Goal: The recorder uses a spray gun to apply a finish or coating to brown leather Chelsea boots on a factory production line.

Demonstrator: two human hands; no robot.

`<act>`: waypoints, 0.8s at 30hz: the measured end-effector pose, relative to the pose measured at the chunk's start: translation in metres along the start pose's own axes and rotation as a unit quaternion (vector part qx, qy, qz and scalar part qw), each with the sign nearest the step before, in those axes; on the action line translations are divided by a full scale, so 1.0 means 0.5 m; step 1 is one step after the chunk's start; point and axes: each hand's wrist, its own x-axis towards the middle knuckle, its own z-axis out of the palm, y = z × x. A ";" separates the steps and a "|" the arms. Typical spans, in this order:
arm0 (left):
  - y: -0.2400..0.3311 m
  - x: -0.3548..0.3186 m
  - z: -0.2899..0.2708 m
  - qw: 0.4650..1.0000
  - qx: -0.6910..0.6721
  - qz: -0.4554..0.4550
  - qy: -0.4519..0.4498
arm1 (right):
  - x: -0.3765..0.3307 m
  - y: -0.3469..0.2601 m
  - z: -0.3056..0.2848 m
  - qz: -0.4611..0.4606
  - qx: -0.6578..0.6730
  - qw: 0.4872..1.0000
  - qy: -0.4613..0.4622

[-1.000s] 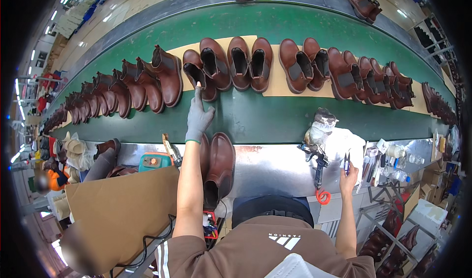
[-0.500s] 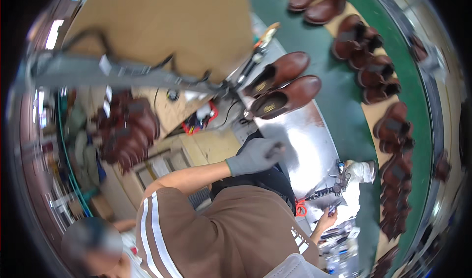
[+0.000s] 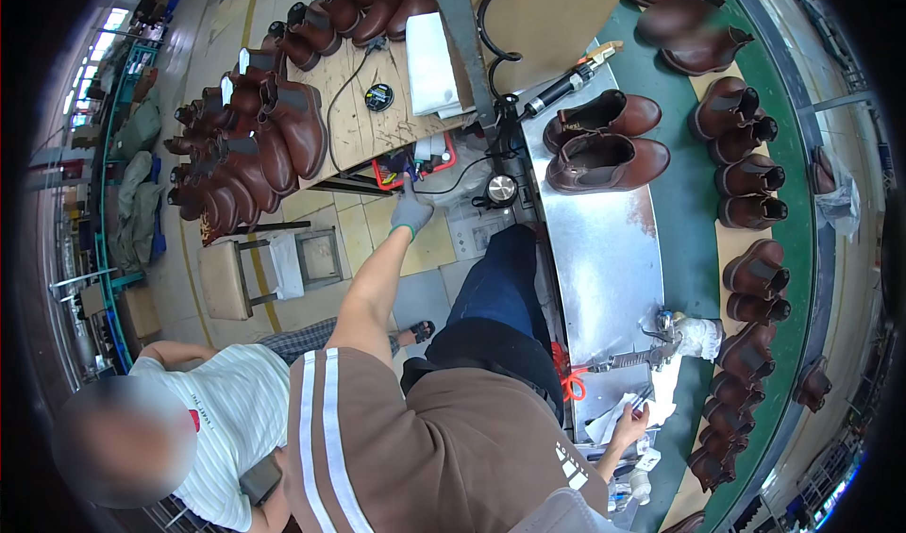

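Observation:
My left hand [image 3: 412, 214], in a grey glove, reaches out over the floor at a red-rimmed basket [image 3: 446, 163] under the wooden table. One finger is stretched toward the dark and coloured items inside; I see nothing held. Bare, my right hand [image 3: 629, 425] is closed on a slim dark tool [image 3: 642, 399] above white paper [image 3: 604, 425] at the lower end of the metal worktop [image 3: 604, 259]. A pair of brown leather ankle boots [image 3: 618, 163] stands at that worktop's far end.
Brown boots line a green conveyor [image 3: 679, 203] on the right. More boots [image 3: 293, 137] crowd the wooden table [image 3: 363, 123]. A black cylindrical tool [image 3: 557, 90] lies past the pair. A metal spray gun [image 3: 632, 356] rests nearby. At lower left is another person [image 3: 231, 429], near a chair [image 3: 226, 278].
My left hand has swung left and away from beside the metal worktop to the red-rimmed basket. The view has shifted, showing more floor and the other person. My right hand keeps its tool.

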 end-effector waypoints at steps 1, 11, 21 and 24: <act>0.005 0.013 -0.001 1.000 -0.010 0.004 0.025 | -0.003 0.002 -0.002 -0.020 0.015 1.000 0.007; 0.009 0.037 -0.046 0.997 -0.062 -0.038 0.027 | -0.071 0.014 -0.028 0.021 -0.010 1.000 0.019; 0.082 0.030 -0.022 0.997 -0.017 0.071 0.012 | -0.075 0.046 -0.045 -0.048 0.023 0.997 0.062; 0.084 0.039 0.014 0.986 -0.155 0.060 0.027 | -0.080 0.049 -0.044 -0.021 0.084 0.994 0.070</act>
